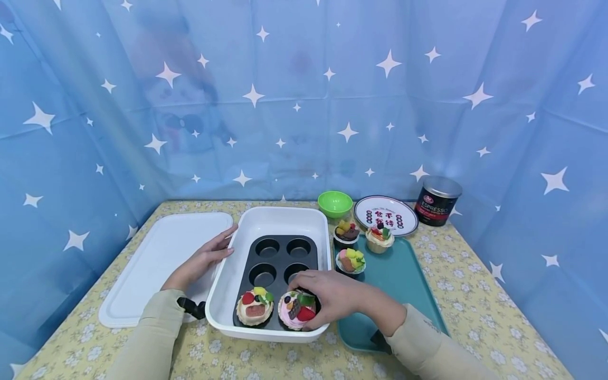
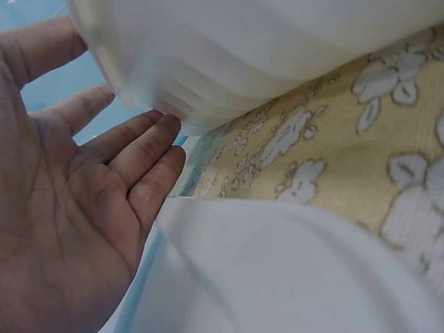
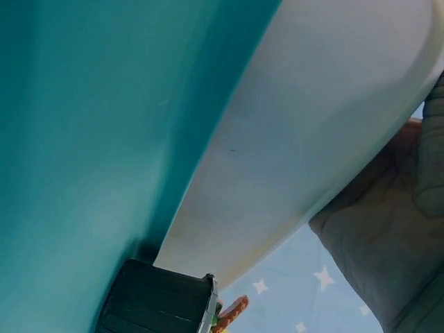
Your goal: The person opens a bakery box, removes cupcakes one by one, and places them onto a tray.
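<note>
My right hand (image 1: 330,293) reaches over the near right side of a white plastic bin (image 1: 220,311) and grips a pink-frosted toy cupcake (image 1: 296,312) at a well of the dark muffin tin (image 1: 280,259) inside. In the right wrist view the bin's wall hides my right fingers. To its left, a cream-topped cupcake (image 1: 255,311) with fruit sits in the tin; the other wells in view are bare. My left hand (image 1: 205,257) rests its fingertips against the bin's left wall, and the left wrist view shows its fingers extended, palm in view.
A teal tray (image 1: 399,295) lies right of the bin, with several cupcakes (image 1: 350,261) at its far end. Behind stand a green bowl (image 1: 335,205), a printed plate (image 1: 386,215) and an espresso can (image 1: 437,201). A white lid (image 1: 157,264) lies at the left.
</note>
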The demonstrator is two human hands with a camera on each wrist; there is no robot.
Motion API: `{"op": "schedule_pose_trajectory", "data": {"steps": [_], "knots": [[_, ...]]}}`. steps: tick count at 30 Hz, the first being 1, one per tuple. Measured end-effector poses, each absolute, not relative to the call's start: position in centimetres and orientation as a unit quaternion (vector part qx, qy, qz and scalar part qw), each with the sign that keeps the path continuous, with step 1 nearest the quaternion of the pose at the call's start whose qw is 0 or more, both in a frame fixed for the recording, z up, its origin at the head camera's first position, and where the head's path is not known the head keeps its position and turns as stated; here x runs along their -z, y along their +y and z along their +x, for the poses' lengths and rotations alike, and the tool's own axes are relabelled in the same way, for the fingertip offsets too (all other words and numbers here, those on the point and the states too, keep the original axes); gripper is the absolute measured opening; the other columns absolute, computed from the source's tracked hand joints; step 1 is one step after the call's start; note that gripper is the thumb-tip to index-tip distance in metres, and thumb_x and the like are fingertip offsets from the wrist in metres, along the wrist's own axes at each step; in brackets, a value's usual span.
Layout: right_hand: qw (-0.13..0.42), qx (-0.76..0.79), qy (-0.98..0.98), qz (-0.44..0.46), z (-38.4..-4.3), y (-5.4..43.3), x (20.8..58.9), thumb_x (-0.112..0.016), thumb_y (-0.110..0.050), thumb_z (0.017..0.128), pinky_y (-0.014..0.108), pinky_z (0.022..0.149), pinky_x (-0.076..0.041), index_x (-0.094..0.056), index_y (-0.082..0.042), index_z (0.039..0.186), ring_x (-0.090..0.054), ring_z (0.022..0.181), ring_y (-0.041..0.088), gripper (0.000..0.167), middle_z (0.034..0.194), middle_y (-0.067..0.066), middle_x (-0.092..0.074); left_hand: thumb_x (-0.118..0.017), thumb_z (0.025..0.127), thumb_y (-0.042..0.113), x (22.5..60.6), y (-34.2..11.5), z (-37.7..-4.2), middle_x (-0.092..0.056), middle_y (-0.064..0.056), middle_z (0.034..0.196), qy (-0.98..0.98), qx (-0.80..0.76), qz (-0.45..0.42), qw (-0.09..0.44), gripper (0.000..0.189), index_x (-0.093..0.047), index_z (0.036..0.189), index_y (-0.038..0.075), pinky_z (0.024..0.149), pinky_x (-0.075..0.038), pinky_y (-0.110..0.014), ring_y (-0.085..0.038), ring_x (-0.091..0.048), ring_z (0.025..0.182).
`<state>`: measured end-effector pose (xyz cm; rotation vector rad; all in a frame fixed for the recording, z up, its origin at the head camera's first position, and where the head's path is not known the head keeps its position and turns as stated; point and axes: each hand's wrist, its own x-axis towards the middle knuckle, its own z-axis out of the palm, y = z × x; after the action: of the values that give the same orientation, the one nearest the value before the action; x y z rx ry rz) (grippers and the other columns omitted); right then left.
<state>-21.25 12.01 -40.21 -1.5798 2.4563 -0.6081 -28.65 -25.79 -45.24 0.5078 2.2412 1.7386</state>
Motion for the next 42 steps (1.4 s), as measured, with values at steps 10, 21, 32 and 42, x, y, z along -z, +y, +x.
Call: {"op": "schedule_pose_trajectory", "data": {"steps": [10,21,32,42], "knots": [[0.093,0.231,0.808,-0.534,-21.0,12.1,40.1,-0.074,-0.051,0.088,0.022,0.097,-0.049,-0.049,-0.024,0.141,-0.055,0.113,0.004,0.065,0.137,-0.007,-0.052,-0.056,0.104,0.028,45.3,-25.9,-28.7,-0.016,-0.012,0.167,0.771,-0.598,0.178,0.130,0.070,-0.018,0.163,0.031,0.116,-0.024,-0.061,-0.039,-0.025,0.149],[0.095,0.234,0.801,-0.543,-21.2,12.3,39.7,-0.074,-0.049,0.089,0.025,0.102,-0.046,-0.050,-0.020,0.145,-0.054,0.123,0.008,0.067,0.143,-0.002,-0.051,-0.056,0.103,0.027,45.1,-25.8,-28.6,-0.015,-0.010,0.167,0.768,-0.602,0.172,0.132,0.071,-0.018,0.163,0.031,0.117,-0.023,-0.061,-0.038,-0.024,0.149],[0.067,0.235,0.803,-0.543,-21.2,13.0,38.9,-0.074,-0.050,0.089,0.031,0.104,-0.047,-0.050,-0.020,0.147,-0.054,0.127,0.011,0.070,0.144,-0.003,-0.053,-0.056,0.103,0.032,45.2,-25.8,-28.7,-0.016,-0.010,0.167,0.770,-0.599,0.174,0.133,0.070,-0.019,0.162,0.032,0.117,-0.023,-0.061,-0.038,-0.025,0.149],[0.056,0.232,0.823,-0.516,-21.5,13.6,38.3,-0.075,-0.053,0.087,0.033,0.101,-0.049,-0.052,-0.019,0.146,-0.054,0.125,0.011,0.072,0.142,-0.003,-0.054,-0.056,0.103,0.029,45.1,-25.6,-28.6,-0.016,-0.011,0.167,0.775,-0.595,0.169,0.129,0.070,-0.018,0.163,0.031,0.116,-0.025,-0.061,-0.039,-0.026,0.149]]}}
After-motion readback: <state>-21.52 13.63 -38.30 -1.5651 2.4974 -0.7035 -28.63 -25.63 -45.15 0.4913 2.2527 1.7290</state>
